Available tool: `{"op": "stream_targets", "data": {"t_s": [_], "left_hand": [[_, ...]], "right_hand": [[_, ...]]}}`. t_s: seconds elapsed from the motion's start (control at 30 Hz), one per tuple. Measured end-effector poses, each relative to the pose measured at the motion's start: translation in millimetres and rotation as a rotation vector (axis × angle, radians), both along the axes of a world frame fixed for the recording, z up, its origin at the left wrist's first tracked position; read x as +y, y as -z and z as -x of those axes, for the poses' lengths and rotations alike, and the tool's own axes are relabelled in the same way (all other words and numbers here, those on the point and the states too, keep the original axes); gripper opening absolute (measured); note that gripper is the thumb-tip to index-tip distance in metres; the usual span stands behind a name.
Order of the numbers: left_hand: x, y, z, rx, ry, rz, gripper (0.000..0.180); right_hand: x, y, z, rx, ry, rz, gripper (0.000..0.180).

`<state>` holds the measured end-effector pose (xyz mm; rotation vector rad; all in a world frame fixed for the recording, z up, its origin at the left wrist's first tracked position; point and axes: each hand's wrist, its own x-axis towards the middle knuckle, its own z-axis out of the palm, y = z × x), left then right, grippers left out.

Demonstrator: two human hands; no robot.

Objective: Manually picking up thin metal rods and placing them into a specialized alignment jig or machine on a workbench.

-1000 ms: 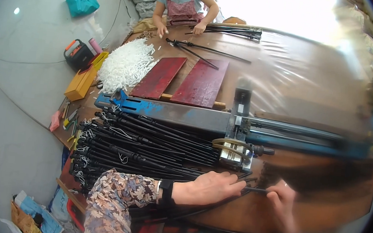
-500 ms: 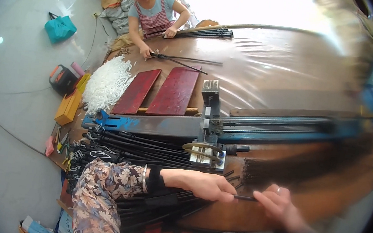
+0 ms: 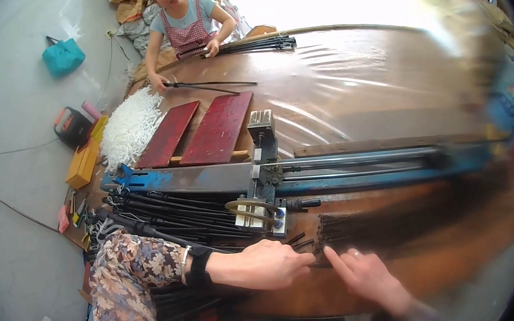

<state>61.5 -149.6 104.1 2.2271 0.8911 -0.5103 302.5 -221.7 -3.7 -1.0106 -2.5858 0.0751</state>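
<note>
My left hand (image 3: 270,266) is closed, knuckles up, its fingers pinched on a thin black rod (image 3: 320,265), most of which my hands hide. Facing it, my right hand (image 3: 370,278) has its forefinger reaching to the rod's other end; its remaining fingers are curled. Just beyond my left hand stands a metal clamp fixture (image 3: 259,180) with a brass-coloured ring, mounted on a long blue and grey rail (image 3: 203,178). Black tubes (image 3: 165,213) with white cord loops lie in a row beside my left forearm. Dark thin rods (image 3: 358,229) lie beyond my right hand, partly blurred.
Two dark red boards (image 3: 217,129) lie past the rail, beside a heap of white pieces (image 3: 131,128). Across the table a co-worker (image 3: 187,25) handles black rods (image 3: 212,84). A yellow box (image 3: 81,163) is at the left edge; a teal bag (image 3: 62,58) is on the floor.
My hands have come closer together and a little left in view, so less of the rod shows between them. The whole scene has shifted and tilted with my head.
</note>
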Motion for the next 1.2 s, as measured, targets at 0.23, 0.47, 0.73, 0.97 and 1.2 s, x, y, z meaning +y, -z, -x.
{"op": "stream_targets", "data": {"t_s": [0.23, 0.47, 0.73, 0.97, 1.2], "left_hand": [[37.9, 4.0, -17.0, -0.392, 0.243, -0.801, 0.019], [97.0, 22.8, -25.7, -0.384, 0.47, -0.885, 0.048], [110.5, 12.5, -6.9, -0.466, 0.329, -0.768, 0.027], [111.6, 6.9, -6.8, -0.315, 0.5, -0.889, 0.037], [136.6, -8.9, 1.3, -0.349, 0.343, -0.842, 0.036]], "right_hand": [[53.7, 37.7, -48.2, 0.651, 0.273, -0.108, 0.071], [51.0, 19.8, -116.5, 0.495, 0.617, -0.226, 0.053], [28.6, 29.0, -95.9, -0.065, 0.73, 0.177, 0.039], [31.1, 15.4, -66.5, 0.061, 0.773, 0.234, 0.052], [25.4, 7.0, -82.5, 0.696, 0.467, 0.631, 0.05]]}}
